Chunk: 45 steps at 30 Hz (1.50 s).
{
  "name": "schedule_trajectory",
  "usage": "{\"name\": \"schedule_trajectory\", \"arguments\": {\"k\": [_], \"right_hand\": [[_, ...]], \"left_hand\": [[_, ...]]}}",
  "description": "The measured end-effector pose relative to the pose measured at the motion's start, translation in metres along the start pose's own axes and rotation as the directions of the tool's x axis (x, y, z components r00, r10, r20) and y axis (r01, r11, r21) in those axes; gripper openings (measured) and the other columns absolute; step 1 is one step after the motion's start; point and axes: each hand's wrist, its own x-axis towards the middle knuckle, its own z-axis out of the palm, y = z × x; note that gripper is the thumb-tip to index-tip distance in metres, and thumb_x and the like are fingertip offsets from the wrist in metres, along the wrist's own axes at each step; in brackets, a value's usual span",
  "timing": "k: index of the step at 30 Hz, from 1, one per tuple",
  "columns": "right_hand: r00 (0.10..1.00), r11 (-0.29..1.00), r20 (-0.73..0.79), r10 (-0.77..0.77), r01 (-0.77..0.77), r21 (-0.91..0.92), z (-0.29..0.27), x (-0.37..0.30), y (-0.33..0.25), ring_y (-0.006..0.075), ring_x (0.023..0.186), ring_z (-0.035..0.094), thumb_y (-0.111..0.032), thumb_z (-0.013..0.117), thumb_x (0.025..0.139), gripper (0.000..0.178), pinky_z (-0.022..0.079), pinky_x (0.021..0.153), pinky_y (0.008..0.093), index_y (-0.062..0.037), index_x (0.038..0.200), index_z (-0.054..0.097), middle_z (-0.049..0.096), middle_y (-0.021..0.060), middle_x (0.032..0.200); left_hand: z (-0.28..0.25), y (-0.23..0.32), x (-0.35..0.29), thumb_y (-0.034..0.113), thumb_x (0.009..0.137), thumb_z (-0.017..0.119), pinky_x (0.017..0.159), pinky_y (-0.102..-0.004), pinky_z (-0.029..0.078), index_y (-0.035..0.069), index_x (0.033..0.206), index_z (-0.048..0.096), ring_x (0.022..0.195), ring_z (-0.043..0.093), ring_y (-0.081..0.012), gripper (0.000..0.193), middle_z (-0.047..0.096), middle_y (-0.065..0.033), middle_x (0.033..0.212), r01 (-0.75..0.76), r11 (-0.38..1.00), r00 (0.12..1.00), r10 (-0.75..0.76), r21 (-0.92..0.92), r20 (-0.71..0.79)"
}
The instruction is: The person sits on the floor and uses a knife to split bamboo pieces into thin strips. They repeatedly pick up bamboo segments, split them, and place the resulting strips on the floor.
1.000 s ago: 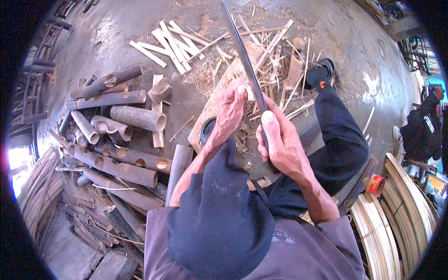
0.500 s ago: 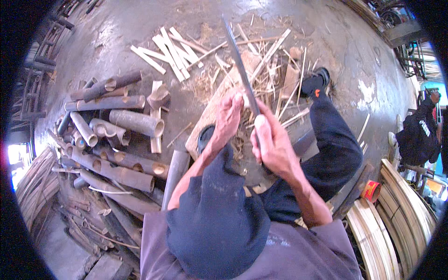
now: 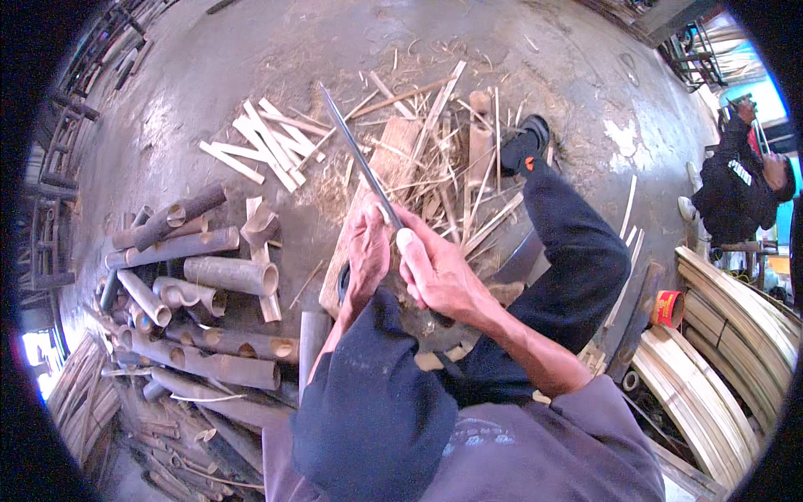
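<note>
The wooden plank (image 3: 393,146) on the floor is the landmark here, and both hands appear above its near end. The right hand (image 3: 435,263) is closed around the knife (image 3: 361,159), its thumb pressed along the near part of the blade, which points away over the plank's left edge. The left hand (image 3: 365,249) is narrow, fingers curled in, and seems to pinch a small pale piece (image 3: 386,216) just beside the blade; most of that piece is hidden, so I cannot tell its full shape or whether the edge touches it. The step in hand looks like close trimming of that piece, and the next move would call for a firm pinch, a short controlled stroke and the left thumb kept clear of the edge. Left of the plank's far end lie cut pale strips (image 3: 272,140); nearer, also to its left, are piled bamboo tubes (image 3: 230,274). Thin scraps (image 3: 435,180) scatter over and right of its far end, and beyond them, further right, rests the dark shoe (image 3: 524,146).
</note>
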Motion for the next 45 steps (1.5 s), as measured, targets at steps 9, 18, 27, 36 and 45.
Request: {"name": "schedule_trajectory", "arguments": {"k": [9,18,27,36,45], "right_hand": [[0.990,0.985,-0.082,0.117,-0.106,0.134,-0.010,0.012,0.016,0.0079,0.049,0.045,-0.033,0.036,0.103,0.049,0.039,0.043,0.0250,-0.0096,0.146,0.032,0.043,-0.0016,0.062],[0.934,0.897,-0.162,-0.319,0.242,-0.370,-0.020,0.020,0.039,0.0322,0.091,0.065,-0.029,0.056,0.091,0.059,0.049,0.082,0.0375,-0.0079,0.142,0.036,0.065,0.0233,0.103],[0.967,0.927,-0.123,-0.224,0.172,-0.333,-0.030,0.021,0.030,0.0207,0.066,0.057,-0.018,0.055,0.087,0.055,0.046,0.065,0.0370,-0.0088,0.139,0.040,0.060,0.0127,0.075],[0.997,0.987,-0.005,-0.078,0.076,-0.141,-0.030,0.030,0.033,0.0153,0.071,0.056,-0.016,0.057,0.083,0.064,0.047,0.071,0.0322,-0.0032,0.143,0.038,0.061,0.0129,0.082],[0.974,0.957,-0.032,-0.226,0.215,-0.194,-0.033,0.045,0.074,0.0124,0.065,0.050,-0.015,0.057,0.085,0.063,0.043,0.061,0.0285,-0.0023,0.143,0.036,0.053,0.0038,0.073]], "left_hand": [[-0.031,0.011,-0.001,0.044,0.097,0.047,0.077,-0.0363,0.046,-0.002,0.103,0.058,0.084,0.060,-0.0252,0.047,0.061,-0.0157,0.088,0.067,0.886,0.976,0.037,0.459,-0.214],[0.018,0.122,0.035,0.052,0.089,0.054,0.070,-0.0464,0.049,-0.007,0.082,0.065,0.077,0.065,-0.0418,0.060,0.063,-0.0280,0.074,0.098,0.528,0.934,-0.342,0.844,0.106],[0.026,0.114,0.032,0.035,0.095,0.044,0.070,-0.0524,0.047,-0.004,0.083,0.064,0.077,0.060,-0.0487,0.045,0.060,-0.0307,0.077,-0.041,0.491,0.972,-0.182,0.870,0.149],[0.017,0.112,0.039,0.029,0.095,0.038,0.072,-0.0542,0.047,-0.003,0.082,0.065,0.077,0.061,-0.0476,0.044,0.062,-0.0294,0.078,-0.242,0.281,0.944,-0.151,0.929,0.292],[0.023,0.110,0.040,0.030,0.095,0.041,0.071,-0.0528,0.046,-0.003,0.079,0.062,0.077,0.061,-0.0467,0.043,0.062,-0.0284,0.081,-0.146,0.343,0.961,-0.174,0.928,0.216]]}}
